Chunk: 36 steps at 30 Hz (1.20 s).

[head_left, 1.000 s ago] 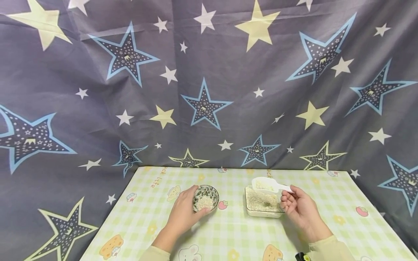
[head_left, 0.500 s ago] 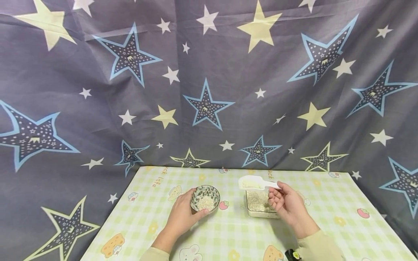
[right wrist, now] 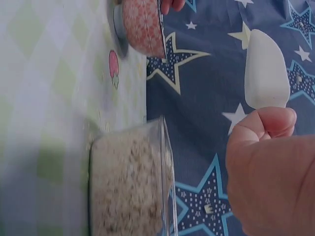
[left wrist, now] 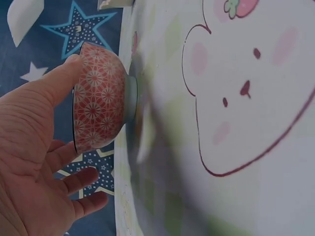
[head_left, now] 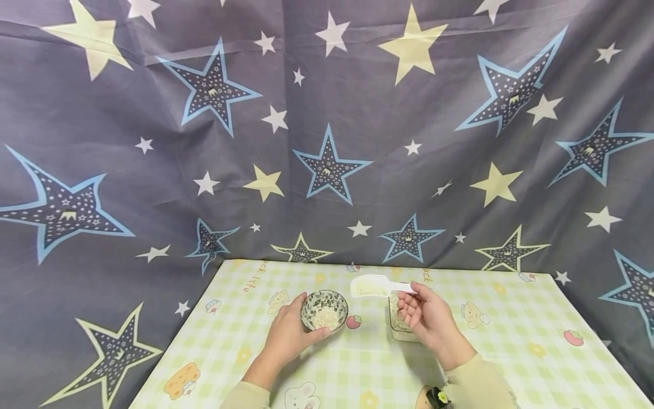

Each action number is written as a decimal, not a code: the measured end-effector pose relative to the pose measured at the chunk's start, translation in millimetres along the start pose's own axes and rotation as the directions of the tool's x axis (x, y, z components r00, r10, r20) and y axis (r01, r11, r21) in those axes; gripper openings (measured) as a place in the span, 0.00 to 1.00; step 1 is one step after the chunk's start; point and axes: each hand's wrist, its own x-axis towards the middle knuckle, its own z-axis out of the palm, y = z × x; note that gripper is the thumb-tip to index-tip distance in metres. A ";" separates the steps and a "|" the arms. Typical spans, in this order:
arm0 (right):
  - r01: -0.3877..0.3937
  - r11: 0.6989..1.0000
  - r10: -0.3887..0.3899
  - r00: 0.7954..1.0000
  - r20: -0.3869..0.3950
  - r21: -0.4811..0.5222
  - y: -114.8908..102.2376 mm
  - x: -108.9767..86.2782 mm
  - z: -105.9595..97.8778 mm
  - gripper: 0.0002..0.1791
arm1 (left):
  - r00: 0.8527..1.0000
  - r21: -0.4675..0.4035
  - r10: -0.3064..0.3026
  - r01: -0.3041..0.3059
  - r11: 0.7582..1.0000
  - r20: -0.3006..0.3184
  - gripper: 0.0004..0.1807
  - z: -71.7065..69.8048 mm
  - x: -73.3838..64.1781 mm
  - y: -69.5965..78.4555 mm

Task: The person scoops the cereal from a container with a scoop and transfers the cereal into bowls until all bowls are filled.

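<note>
My left hand (head_left: 291, 332) holds a small bowl (head_left: 337, 300) by its rim, thumb on the near side and fingers at the far side. Outside, the bowl shows a red flower pattern (left wrist: 101, 93); inside it is patterned dark green and white, with pale oat flakes (head_left: 326, 319) at the bottom. My right hand (head_left: 431, 321) pinches the handle of a white scoop (head_left: 370, 286), which carries oat flakes and is raised between the bowl and a clear container. That rectangular container (right wrist: 165, 162), full of oats (right wrist: 128, 182), stands on the table, partly hidden behind the right hand in the head view.
A green-and-white checked cloth (head_left: 368, 363) with cartoon prints covers the table. Behind it hangs a dark curtain (head_left: 357, 85) with stars. Something black with a yellow flower (head_left: 438, 396) is at the right sleeve.
My right hand has moved left with the loaded scoop, from above the container toward the bowl. The left hand keeps its hold on the bowl, and the view has shifted slightly.
</note>
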 end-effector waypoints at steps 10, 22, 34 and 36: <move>-0.035 0.999 0.035 0.999 0.005 -0.027 15.5 8.6 16.6 0.13 | 1.000 -0.016 -0.004 0.004 1.000 0.005 0.62 3.9 1.6 -4.2; 0.038 0.990 -0.041 0.999 -0.013 -0.135 32.2 9.5 32.8 0.15 | 0.998 -0.077 -0.026 0.030 0.997 0.050 0.62 1.1 0.8 -3.1; 0.141 0.947 -0.142 0.990 0.015 -0.289 42.9 4.7 46.9 0.16 | 0.998 -0.077 -0.046 0.050 0.996 0.054 0.62 -1.0 -0.4 -0.8; 0.163 0.937 -0.165 0.986 0.020 -0.310 44.0 3.2 49.7 0.17 | 0.998 -0.076 -0.041 0.045 0.996 0.053 0.62 -0.8 -0.3 -0.6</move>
